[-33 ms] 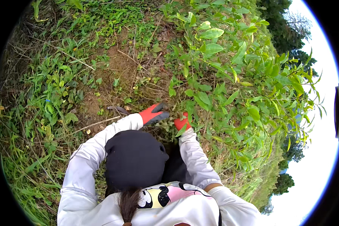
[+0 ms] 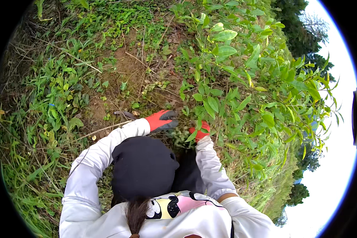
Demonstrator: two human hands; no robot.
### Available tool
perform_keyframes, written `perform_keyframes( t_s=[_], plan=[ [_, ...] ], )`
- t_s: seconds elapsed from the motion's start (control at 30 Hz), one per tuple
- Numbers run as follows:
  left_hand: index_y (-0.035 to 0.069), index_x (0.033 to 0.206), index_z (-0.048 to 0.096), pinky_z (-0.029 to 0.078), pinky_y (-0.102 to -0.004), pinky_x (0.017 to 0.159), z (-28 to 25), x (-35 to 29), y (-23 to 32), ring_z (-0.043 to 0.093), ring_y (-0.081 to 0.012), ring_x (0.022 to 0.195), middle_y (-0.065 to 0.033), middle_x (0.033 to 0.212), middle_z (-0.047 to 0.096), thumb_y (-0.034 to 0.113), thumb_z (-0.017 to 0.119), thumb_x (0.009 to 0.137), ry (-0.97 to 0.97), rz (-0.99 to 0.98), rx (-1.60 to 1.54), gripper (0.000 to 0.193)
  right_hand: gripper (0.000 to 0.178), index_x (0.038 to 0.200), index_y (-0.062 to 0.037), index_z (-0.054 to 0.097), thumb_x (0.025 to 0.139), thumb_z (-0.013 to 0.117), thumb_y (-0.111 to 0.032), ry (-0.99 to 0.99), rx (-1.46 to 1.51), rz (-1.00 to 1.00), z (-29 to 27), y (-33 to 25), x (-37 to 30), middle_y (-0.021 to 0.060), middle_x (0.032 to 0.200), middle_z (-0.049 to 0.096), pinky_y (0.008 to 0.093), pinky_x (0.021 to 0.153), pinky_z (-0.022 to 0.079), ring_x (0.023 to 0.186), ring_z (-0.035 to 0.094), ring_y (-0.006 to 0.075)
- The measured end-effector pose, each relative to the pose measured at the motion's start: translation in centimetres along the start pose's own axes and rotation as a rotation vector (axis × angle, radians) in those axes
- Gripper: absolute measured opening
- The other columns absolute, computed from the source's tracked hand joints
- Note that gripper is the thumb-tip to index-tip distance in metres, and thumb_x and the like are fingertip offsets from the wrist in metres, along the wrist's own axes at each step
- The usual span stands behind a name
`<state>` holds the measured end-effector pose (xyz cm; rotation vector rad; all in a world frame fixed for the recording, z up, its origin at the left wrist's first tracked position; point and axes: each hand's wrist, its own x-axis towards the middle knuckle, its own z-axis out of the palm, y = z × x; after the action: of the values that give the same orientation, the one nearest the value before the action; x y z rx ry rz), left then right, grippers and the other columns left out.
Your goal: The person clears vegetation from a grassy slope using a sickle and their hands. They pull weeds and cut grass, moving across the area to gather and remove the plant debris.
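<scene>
My left hand [image 2: 162, 120], in a red and grey glove, is held low over the ground with its fingers stretched out. Nothing shows in its grasp. To its right, my right hand [image 2: 202, 128] wears a red glove and is closed, partly behind green leaves. A pale green clump of weeds [image 2: 181, 136] lies against its fingers, between the two hands, slightly blurred. The fingertips of the right hand are hidden. Just left of the left glove, a curved dark grey thing [image 2: 124, 114] rests on the soil; its kind cannot be made out.
A leafy green shrub [image 2: 242, 91] leans over the right side, its branches reaching close to my right hand. Bare brown soil [image 2: 123, 67] with dry stems lies ahead, and low weeds [image 2: 59, 103] cover the left. Trees [image 2: 299, 194] stand at the far right.
My right hand has shifted a little to the right, away from my left hand. The weed clump between them sits slightly lower. My left hand has barely moved.
</scene>
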<state>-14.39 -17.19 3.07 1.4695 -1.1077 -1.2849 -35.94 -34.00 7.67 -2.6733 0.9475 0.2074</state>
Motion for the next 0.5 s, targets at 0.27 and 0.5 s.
perform_keyframes(
  t_s=[0.27,0.5],
  plan=[
    [0.008,0.125,0.046,0.028,-0.0412,0.103,-18.8,-12.9,-0.7,0.035,-0.0312,0.124,-0.0149,0.132,0.041,0.034,0.065,0.073,0.517,-0.279,0.93,0.061,0.102,0.14,-0.0109,0.024,0.06,0.074,-0.049,-0.638,-0.407,0.985,-8.9,23.2,-25.6,0.0164,0.14,0.03,0.0382,0.102,0.034,0.127,0.035,0.0326],
    [0.007,0.132,0.038,0.023,-0.0433,0.106,-22.3,-24.0,-3.2,0.027,-0.0325,0.13,-0.0152,0.14,0.031,0.026,0.063,0.074,0.329,-0.265,1.135,0.066,0.072,0.128,-0.0083,0.042,0.069,0.067,-0.04,-0.001,0.03,1.244,-4.6,13.3,-30.5,0.0218,0.118,0.051,0.0386,0.088,0.046,0.106,0.053,0.036]
  ],
)
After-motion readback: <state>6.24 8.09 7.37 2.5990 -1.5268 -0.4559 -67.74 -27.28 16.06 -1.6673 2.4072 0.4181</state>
